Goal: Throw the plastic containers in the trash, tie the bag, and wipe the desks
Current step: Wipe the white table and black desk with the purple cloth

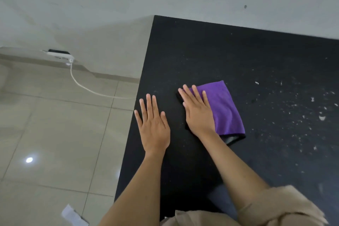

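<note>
Two flat hands on black desk (201,51), left hand (153,126) bare — right hand (199,113) pressing purple cloth (223,108), fingers straight.

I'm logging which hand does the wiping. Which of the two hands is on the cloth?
The right hand: it lies flat on the folded purple cloth. The left hand rests flat on the bare black desk beside it.
</note>
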